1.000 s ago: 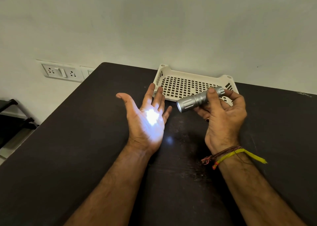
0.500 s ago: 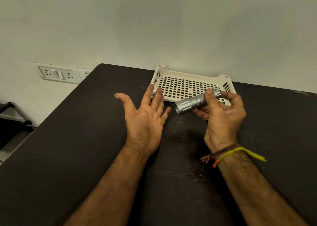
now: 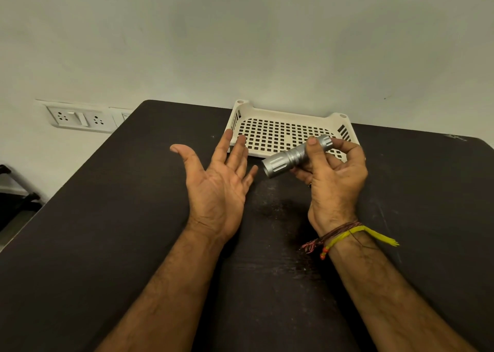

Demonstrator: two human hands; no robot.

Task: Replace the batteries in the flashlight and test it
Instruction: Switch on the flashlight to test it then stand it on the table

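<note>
The right hand (image 3: 334,183) is raised above the dark bench (image 3: 107,231), its fingers (image 3: 347,148) grasping the silver flashlight (image 3: 292,157) with the thumb across the barrel; the lens end points at the left hand (image 3: 216,186), which is held palm-up, fingers spread and released, just beside the flashlight; behind the flashlight a white perforated tray (image 3: 280,117) lies empty against the wall.

The left hand (image 3: 216,188) is held flat, palm up, fingers spread. The right hand (image 3: 334,180) is curled closed, thumb on top, wrist raised.
</note>
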